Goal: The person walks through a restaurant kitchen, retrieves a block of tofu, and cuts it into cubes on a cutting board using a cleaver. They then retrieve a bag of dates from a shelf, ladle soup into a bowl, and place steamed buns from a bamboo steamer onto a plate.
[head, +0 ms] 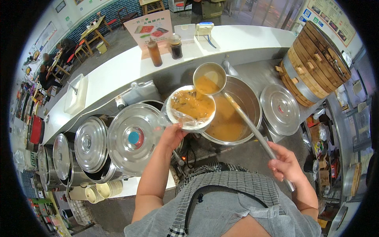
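Observation:
My left hand point(173, 137) grips the near left rim of a bowl point(191, 129) lined with a clear plastic bag. Thick orange-brown soup point(192, 103) with dark pieces fills much of the bowl. My right hand point(282, 163) is closed around the long metal handle of a ladle point(209, 66). The ladle's cup tilts over the bowl's upper right rim, with orange soup inside it. Below and to the right of the cup stands a large steel pot point(257, 89), uncovered and holding more of the orange-brown soup.
Lidded steel pots point(133, 139) line the left. A loose lid point(279, 109) and stacked bamboo steamers point(314, 65) are at the right. The white counter point(245, 37) beyond bears a sauce bottle point(154, 53) and a dark-filled jar point(176, 49). Stacked bowls point(109, 189) sit lower left. People sit farther off.

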The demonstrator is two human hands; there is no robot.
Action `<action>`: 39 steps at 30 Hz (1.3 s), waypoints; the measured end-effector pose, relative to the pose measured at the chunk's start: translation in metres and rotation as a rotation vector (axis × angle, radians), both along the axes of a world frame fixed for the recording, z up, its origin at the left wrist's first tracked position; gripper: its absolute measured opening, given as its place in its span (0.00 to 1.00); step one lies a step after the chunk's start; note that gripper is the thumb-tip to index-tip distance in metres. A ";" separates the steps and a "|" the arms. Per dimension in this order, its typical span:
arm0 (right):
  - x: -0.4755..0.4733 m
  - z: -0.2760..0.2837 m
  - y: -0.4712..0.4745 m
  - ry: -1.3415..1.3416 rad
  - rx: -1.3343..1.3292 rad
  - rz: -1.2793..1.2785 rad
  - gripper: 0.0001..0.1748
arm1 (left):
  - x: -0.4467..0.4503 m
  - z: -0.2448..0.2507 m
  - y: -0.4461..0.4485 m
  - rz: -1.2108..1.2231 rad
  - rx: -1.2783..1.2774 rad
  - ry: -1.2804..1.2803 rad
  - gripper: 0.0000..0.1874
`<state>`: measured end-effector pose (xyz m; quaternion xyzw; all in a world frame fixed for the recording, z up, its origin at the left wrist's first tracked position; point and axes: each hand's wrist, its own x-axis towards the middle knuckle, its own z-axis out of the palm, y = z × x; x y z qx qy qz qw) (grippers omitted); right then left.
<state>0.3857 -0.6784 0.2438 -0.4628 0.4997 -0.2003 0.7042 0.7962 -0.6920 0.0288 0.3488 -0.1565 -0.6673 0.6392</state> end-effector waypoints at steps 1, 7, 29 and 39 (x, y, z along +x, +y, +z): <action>-0.002 -0.001 -0.004 -0.068 0.072 -0.025 0.36 | 0.001 -0.002 0.001 -0.008 -0.031 0.005 0.32; -0.018 -0.024 -0.040 -0.367 0.287 -0.085 0.33 | 0.010 -0.017 0.006 0.042 -0.006 0.054 0.32; 0.074 -0.227 -0.137 0.253 0.064 0.124 0.10 | 0.093 0.057 0.074 0.120 -0.160 0.032 0.36; 0.086 -0.222 -0.131 0.938 -0.609 0.457 0.21 | 0.108 0.052 0.082 0.185 -0.173 0.004 0.34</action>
